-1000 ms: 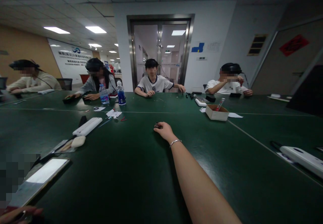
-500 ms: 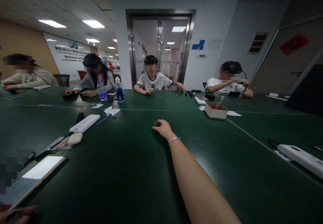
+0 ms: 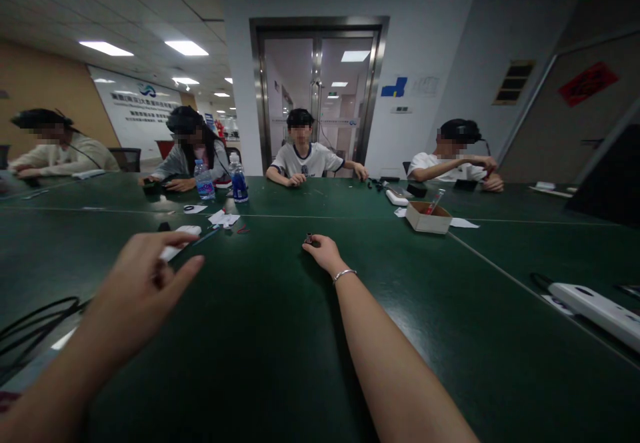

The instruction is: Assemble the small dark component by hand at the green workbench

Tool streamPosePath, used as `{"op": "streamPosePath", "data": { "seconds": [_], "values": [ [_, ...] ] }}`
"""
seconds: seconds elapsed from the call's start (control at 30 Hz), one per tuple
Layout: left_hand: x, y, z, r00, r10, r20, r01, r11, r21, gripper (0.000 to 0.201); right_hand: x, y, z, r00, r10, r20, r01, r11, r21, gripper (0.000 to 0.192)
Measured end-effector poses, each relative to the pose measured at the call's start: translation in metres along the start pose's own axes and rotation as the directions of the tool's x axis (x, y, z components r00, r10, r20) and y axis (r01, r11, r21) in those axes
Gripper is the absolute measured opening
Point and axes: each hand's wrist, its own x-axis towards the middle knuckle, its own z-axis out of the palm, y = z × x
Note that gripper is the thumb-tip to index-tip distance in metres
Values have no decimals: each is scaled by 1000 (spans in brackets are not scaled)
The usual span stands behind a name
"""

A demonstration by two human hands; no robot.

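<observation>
Out over the middle of the table, my right hand (image 3: 324,254) has its thumb and fingers closed on a small dark cylinder (image 3: 309,237), whose top end shows above the fingertips. The cylinder's lower part is hidden, and its kind is too small to tell. My left hand (image 3: 145,280) is raised above the table on the left, thumb and index finger apart. Its other fingers curl under and are partly hidden; I see nothing held there. Behind this hand a white power strip (image 3: 176,248) is mostly covered.
Beyond my hands lie paper scraps (image 3: 223,219) and a blue pen (image 3: 205,235). Two bottles (image 3: 239,180) stand farther back. At right are an open box (image 3: 427,220) and another power strip (image 3: 595,313). Black cables (image 3: 40,316) lie at left. Several people sit opposite.
My left hand has risen from the lower left corner, forward and to the right, now covering the phone and part of the power strip. My right hand has stayed nearly still with the cylinder.
</observation>
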Motion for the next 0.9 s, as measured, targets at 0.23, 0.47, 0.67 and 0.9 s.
{"op": "streamPosePath", "data": {
  "seconds": [0.23, 0.47, 0.67, 0.9],
  "values": [
    [85, 64, 136, 887, 319, 333, -261, 943, -208, 55, -1, -4, 0, 995, -95, -27, 96, 995, 5, 22],
    [109, 72, 226, 911, 224, 346, -130, 953, -274, 50, 4, -8, 2, 994, -111, -2, 110, 987, -122, 17],
    [99, 44, 254, 906, 350, 238, -197, 847, -494, 30, 8, -5, 2, 984, -180, 15, 177, 948, -263, 18],
    [97, 35, 256, 915, 314, 254, -162, 861, -481, 29, 10, 3, 1, 999, -10, 48, 10, 1000, -1, 17]
  ]
}}
